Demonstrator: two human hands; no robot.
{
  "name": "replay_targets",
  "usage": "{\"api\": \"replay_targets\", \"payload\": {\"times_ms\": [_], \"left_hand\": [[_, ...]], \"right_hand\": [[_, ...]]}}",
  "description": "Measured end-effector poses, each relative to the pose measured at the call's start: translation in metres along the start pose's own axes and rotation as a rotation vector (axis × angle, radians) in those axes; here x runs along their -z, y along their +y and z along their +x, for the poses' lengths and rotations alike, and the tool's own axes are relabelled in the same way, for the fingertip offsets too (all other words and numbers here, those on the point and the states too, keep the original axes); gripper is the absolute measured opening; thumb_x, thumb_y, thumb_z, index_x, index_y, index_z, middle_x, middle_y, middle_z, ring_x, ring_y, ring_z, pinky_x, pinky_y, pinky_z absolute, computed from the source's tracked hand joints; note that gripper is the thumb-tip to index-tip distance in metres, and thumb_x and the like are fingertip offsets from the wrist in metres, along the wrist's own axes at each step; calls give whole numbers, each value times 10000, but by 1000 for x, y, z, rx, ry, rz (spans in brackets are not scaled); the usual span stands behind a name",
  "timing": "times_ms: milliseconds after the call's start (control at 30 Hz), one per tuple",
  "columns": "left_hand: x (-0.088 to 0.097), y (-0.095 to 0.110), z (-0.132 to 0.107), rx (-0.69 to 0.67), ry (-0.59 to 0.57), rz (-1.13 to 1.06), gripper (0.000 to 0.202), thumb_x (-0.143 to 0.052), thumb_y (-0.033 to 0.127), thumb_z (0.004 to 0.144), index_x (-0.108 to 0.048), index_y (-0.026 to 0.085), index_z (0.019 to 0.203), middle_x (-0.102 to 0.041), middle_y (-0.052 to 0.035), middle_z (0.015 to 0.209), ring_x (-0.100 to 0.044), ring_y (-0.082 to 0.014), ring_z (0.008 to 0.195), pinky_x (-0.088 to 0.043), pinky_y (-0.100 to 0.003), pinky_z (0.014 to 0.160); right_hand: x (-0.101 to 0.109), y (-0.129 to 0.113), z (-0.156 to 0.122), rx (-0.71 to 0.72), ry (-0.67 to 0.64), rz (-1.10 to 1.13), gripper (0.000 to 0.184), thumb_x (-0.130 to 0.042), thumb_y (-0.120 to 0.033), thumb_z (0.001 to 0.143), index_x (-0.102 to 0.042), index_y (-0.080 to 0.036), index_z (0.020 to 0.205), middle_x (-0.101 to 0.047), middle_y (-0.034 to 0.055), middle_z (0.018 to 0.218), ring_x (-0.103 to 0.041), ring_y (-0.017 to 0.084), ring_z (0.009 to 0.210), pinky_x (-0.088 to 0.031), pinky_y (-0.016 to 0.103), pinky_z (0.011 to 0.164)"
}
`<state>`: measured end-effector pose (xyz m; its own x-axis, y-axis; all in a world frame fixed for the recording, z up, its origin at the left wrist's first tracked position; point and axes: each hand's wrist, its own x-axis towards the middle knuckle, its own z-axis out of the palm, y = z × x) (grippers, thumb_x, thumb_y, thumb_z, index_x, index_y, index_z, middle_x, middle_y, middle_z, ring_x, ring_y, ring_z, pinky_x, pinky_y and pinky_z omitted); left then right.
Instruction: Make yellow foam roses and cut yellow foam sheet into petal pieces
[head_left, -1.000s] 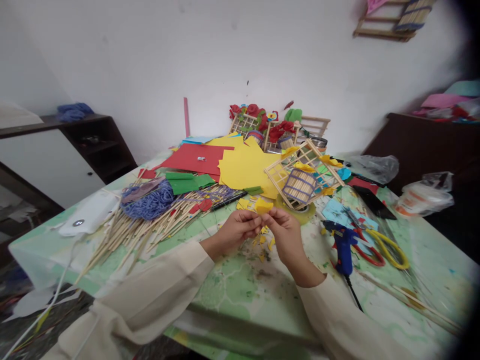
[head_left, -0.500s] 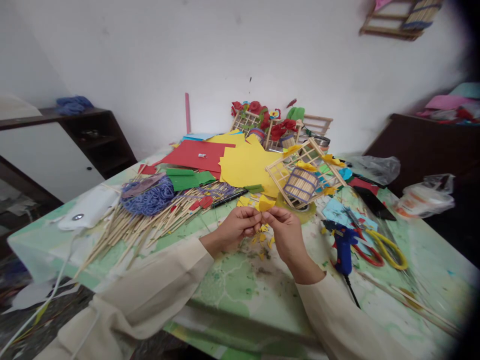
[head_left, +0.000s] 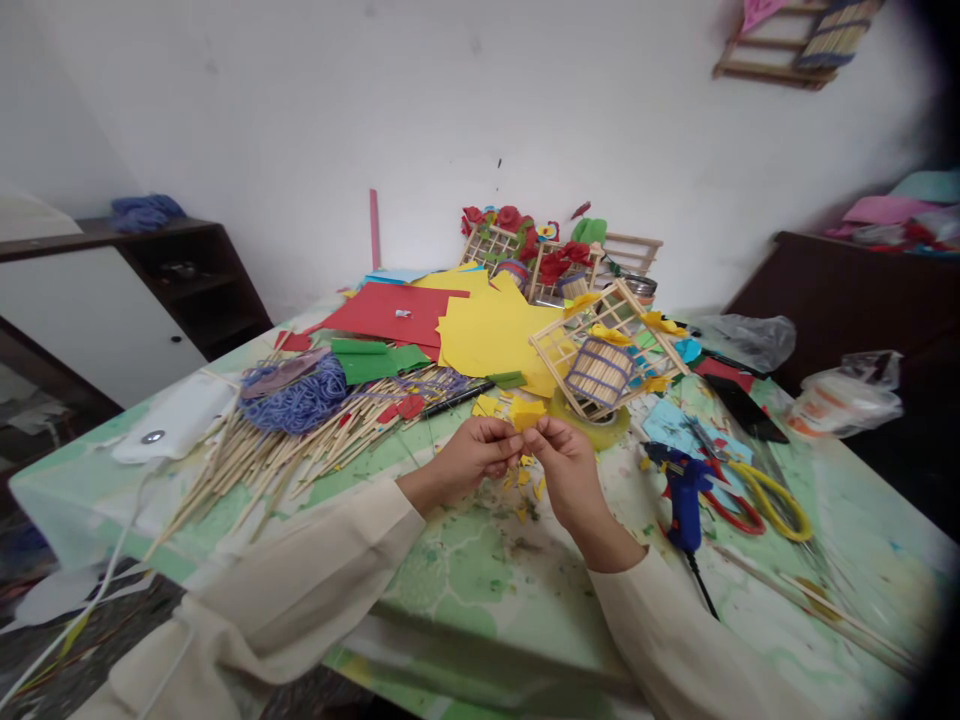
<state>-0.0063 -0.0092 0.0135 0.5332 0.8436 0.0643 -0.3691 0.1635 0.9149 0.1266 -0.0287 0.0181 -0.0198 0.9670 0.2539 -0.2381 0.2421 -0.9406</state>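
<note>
Both hands meet over the middle of the table, pinching a small yellow paper piece [head_left: 527, 412] between fingertips and thumbs. My left hand [head_left: 484, 450] grips its lower left side, and my right hand [head_left: 566, 465] its lower right side; the fingers cover the bottom of the paper. Yellow paper scraps [head_left: 520, 480] lie below and between the hands. Just beyond them is a tilted stick lattice [head_left: 541, 345] with a yarn-bound stick basket [head_left: 600, 372] and yellow paper flowers. It leans over a roll of clear tape [head_left: 619, 428].
A blue glue gun [head_left: 684, 495], yellow-handled scissors [head_left: 780, 505] and red-handled scissors [head_left: 739, 515] lie at the right. Left are thin sticks [head_left: 255, 465], purple yarn [head_left: 300, 395] and a white device [head_left: 176, 420] with a cable. Yellow sheets [head_left: 495, 335] and a red sheet [head_left: 390, 310] lie behind.
The yellow paper piece has tipped down and looks flatter between the fingers. My right hand's fingers have shifted slightly on it. The view has moved a little.
</note>
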Motion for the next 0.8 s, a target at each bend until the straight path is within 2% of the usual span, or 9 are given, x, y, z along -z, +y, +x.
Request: {"api": "replay_targets", "payload": {"times_ms": [267,467,600,800], "left_hand": [[2,0,2,-61,2,82,369,-705,425,694,-512,118,624,-423,54,523,-286,-8,406,-185,-180,411],[5,1,2,-201,19,261,332,-658,395,752,-546,117,611,-381,58,494,-321,-32,444,-246,-194,448],[5,3,1,-280,67,363,302,-661,375,752,-586,116,616,-433,41,524,-383,-48,485,-300,-199,478],[1,5,0,-282,119,394,313,-690,402,711,-612,119,602,-473,31,523,-413,-59,474,-333,-204,476]], "right_hand": [[6,5,2,77,10,-166,191,-628,-337,771,-548,-202,662,-581,-37,616,-523,124,609,-423,264,637],[8,-2,3,292,33,-315,139,-655,-286,755,-610,-214,645,-568,-22,686,-529,142,724,-420,284,719],[6,-9,1,350,52,-414,157,-652,-291,755,-606,-210,629,-557,-5,700,-528,152,729,-418,298,710],[1,-12,-3,376,129,-516,132,-645,-257,726,-608,-205,611,-575,7,699,-529,168,737,-410,309,709]]}}
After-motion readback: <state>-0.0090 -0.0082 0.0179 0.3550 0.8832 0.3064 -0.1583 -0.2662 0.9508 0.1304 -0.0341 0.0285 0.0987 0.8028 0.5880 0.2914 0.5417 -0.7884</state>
